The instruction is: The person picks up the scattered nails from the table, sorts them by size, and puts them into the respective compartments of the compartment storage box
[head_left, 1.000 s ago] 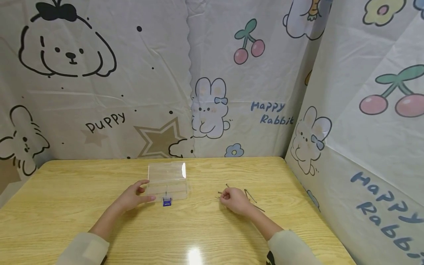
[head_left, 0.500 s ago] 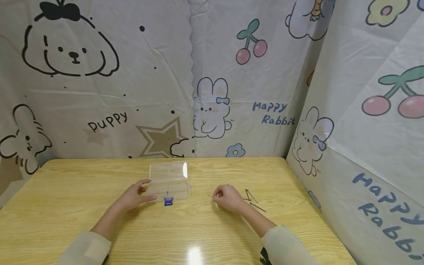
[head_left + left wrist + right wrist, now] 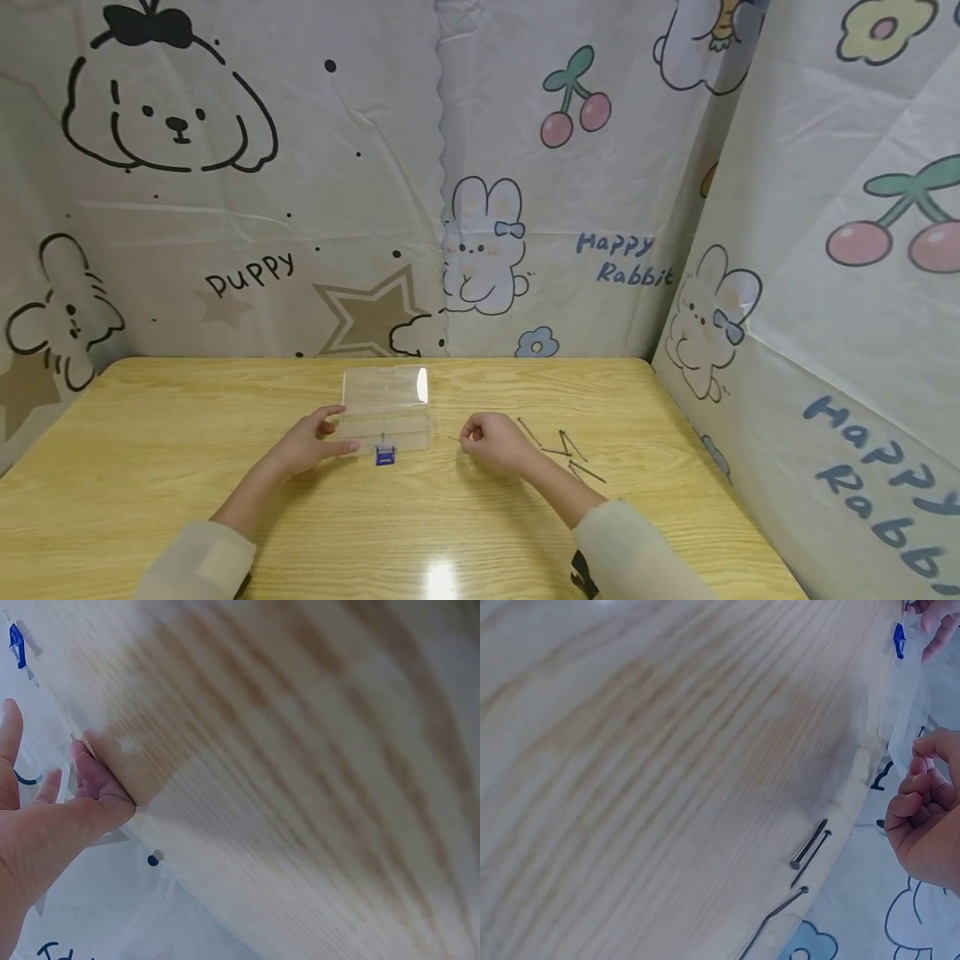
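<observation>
The right hand is curled, apparently pinching a thin nail pointing left toward the clear box mid-table — just beside it, where the left hand steadies its side, fingers straight

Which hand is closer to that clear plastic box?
Left. The left hand touches the clear box at its left side; the right hand is just right of it, apart, fingers curled.

I see a wooden table bearing a clear plastic box mid-table toward the far edge and loose nails nearer the right edge.
</observation>
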The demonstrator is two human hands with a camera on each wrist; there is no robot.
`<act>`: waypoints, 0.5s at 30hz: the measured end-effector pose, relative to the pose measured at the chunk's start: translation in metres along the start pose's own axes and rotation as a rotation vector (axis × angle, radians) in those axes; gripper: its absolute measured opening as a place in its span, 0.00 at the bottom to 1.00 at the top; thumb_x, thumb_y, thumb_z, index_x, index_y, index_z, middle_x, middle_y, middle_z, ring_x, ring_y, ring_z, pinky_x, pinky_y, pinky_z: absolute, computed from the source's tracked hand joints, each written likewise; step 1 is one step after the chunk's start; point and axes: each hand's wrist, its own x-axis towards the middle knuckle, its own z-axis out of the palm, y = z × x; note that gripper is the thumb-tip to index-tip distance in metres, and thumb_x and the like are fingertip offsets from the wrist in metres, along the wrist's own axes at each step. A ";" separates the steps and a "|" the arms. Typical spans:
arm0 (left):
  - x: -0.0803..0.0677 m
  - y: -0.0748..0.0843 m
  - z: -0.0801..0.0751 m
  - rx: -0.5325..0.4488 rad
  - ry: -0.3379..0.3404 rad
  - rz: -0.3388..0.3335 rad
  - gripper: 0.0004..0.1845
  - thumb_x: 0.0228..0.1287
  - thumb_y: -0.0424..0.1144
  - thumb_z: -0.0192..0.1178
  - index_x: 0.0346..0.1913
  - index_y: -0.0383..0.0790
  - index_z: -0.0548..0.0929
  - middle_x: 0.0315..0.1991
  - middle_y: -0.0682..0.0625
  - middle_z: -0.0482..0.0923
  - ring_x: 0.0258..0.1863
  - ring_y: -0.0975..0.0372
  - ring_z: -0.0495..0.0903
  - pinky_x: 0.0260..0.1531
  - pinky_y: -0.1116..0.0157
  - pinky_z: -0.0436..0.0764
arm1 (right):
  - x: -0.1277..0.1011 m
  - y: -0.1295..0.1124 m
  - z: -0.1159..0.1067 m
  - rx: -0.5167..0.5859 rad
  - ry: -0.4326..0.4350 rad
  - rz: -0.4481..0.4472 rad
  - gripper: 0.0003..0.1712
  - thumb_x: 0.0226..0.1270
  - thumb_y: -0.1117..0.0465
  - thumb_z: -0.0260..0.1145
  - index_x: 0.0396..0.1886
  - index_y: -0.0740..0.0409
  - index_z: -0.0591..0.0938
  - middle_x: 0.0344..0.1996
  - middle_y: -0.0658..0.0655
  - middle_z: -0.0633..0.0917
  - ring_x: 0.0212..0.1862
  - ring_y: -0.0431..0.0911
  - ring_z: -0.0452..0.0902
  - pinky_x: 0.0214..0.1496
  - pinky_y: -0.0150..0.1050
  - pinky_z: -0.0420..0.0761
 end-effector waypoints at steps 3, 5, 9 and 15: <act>0.000 0.000 0.001 -0.006 -0.002 -0.006 0.46 0.56 0.54 0.64 0.69 0.33 0.56 0.60 0.25 0.63 0.60 0.35 0.63 0.57 0.40 0.67 | 0.004 -0.004 0.002 0.007 -0.018 -0.007 0.04 0.62 0.62 0.61 0.29 0.57 0.81 0.21 0.46 0.73 0.24 0.37 0.64 0.28 0.28 0.67; 0.000 0.001 0.001 -0.015 -0.001 -0.016 0.45 0.57 0.53 0.64 0.70 0.33 0.56 0.60 0.25 0.62 0.60 0.35 0.63 0.57 0.40 0.67 | 0.007 -0.008 0.004 -0.002 -0.025 -0.017 0.04 0.61 0.62 0.61 0.29 0.57 0.81 0.21 0.46 0.73 0.24 0.37 0.64 0.28 0.28 0.66; -0.002 0.004 0.000 -0.024 -0.006 -0.019 0.45 0.58 0.51 0.64 0.70 0.32 0.55 0.60 0.24 0.61 0.61 0.35 0.62 0.57 0.40 0.66 | 0.012 -0.016 0.005 -0.019 -0.020 -0.050 0.04 0.59 0.64 0.61 0.29 0.58 0.82 0.20 0.46 0.72 0.23 0.37 0.63 0.27 0.28 0.65; -0.002 0.005 -0.001 -0.017 -0.012 -0.006 0.44 0.58 0.51 0.64 0.70 0.32 0.55 0.60 0.24 0.61 0.61 0.34 0.62 0.57 0.40 0.66 | 0.020 -0.026 0.009 -0.027 -0.026 -0.072 0.04 0.58 0.64 0.61 0.29 0.59 0.82 0.18 0.45 0.72 0.22 0.36 0.63 0.27 0.27 0.65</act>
